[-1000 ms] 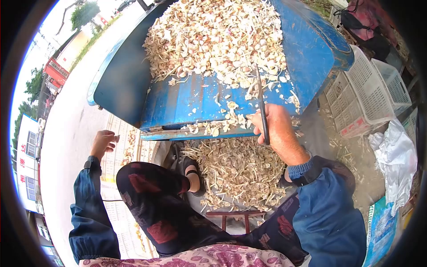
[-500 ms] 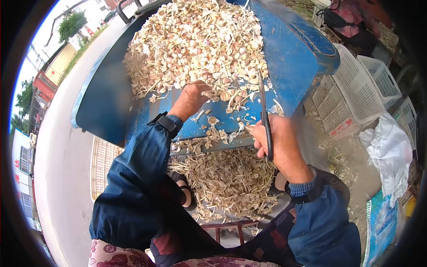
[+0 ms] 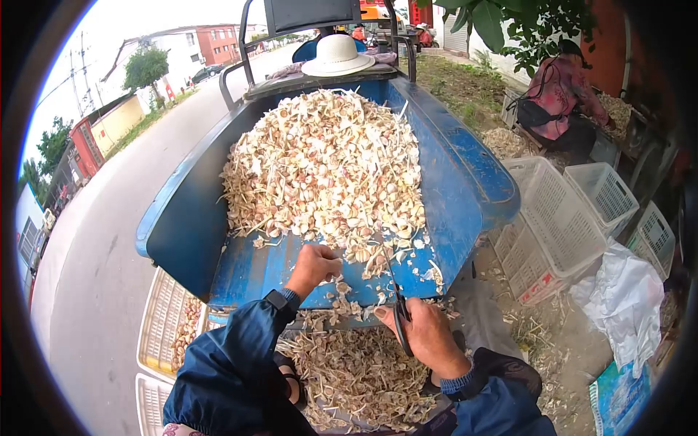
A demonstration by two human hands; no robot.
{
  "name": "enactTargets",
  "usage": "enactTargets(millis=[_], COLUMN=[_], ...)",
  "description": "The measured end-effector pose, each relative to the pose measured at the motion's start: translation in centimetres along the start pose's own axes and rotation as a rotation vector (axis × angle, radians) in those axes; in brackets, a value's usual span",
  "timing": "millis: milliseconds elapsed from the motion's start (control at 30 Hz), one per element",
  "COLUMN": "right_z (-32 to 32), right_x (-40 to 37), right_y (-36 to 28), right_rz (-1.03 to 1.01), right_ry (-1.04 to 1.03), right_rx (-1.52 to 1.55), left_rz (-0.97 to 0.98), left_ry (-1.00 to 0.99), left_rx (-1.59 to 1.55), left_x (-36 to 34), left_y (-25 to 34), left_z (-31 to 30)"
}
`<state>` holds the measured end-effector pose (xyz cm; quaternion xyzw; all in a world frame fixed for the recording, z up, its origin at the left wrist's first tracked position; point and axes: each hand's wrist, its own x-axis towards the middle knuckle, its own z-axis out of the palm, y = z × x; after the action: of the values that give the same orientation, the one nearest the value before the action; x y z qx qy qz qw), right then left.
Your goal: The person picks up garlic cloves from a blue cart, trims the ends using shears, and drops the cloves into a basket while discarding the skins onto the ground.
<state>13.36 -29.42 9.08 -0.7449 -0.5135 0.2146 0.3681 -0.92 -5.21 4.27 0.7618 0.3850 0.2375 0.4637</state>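
Note:
A large heap of garlic heads and stems (image 3: 327,167) fills the middle of a blue cart bed (image 3: 254,272). My left hand (image 3: 314,269) is over the bed at the heap's near edge, its fingers curled together; what they hold, if anything, is hidden. To the right, my right hand (image 3: 425,333) is closed on the handles of black-handled shears (image 3: 399,309), their long blades pointing up and away toward the loose garlic. Below the cart's edge, cut stems and roots (image 3: 363,374) are piled between my feet.
Plastic crates (image 3: 552,225) and a white sack (image 3: 622,298) lie on the right. A seated person (image 3: 560,102) is at the upper right. On the left, a crate (image 3: 163,320) holds garlic beside the road (image 3: 102,291). A white hat (image 3: 337,57) rests at the cart's front.
The view has tilted up, showing the hat, the road ahead and the person. Both hands appear lower in the picture, and the shears remain in my right hand.

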Motion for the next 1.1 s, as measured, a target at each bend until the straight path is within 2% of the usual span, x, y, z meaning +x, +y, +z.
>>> enactTargets(millis=[33, 133, 200, 367, 500, 700, 800, 833, 933, 1033, 1100], right_z=[0.1, 0.8, 1.0, 1.0, 1.2, 2.5, 2.4, 1.9, 2.2, 1.1, 0.1], right_x=[0.0, -0.7, -0.8, -0.8, -0.7, -1.1, -3.0, -3.4, -3.9, -3.3, -3.2], right_y=[-0.1, 0.1, -0.2, -0.8, -0.7, 0.9, -0.1, -0.2, 0.5, 1.9, 1.7], right_rz=[-0.049, -0.133, -0.171, -0.158, -0.19, -0.308, 0.318, 0.381, 0.485, 0.568, 0.564], right_ry=[0.023, 0.024, -0.009, -0.084, -0.069, -0.051, -0.439, -0.487, -0.316, -0.246, -0.242], right_rx=[-0.045, -0.144, -0.177, -0.325, -0.31, -0.071, 0.682, 0.819, 0.968, 1.072, 1.032], left_rz=[-0.138, -0.1, -0.094, -0.05, -0.037, -0.037, -0.163, -0.205, -0.354, -0.38, -0.249], left_ry=[-0.035, -0.081, -0.084, -0.136, -0.184, -0.201, -0.258, -0.315, -0.44, -0.259, -0.167], left_rx=[-0.243, -0.514, -0.567, -0.61, -0.553, -0.481, -0.541, -0.547, -0.612, -0.644, -0.542], left_x=[-1.1, -3.5, -4.6, -5.5, -5.9, -6.9, -7.9, -8.8, -9.0, -4.3, -1.7], left_y=[1.0, 4.3, 5.1, 6.1, 6.7, 7.2, 5.7, 5.7, 3.9, 2.1, 1.5], left_z=[-0.5, -1.1, -1.0, -0.7, -0.6, -0.2, 0.6, 1.3, 3.0, 1.6, 1.5])
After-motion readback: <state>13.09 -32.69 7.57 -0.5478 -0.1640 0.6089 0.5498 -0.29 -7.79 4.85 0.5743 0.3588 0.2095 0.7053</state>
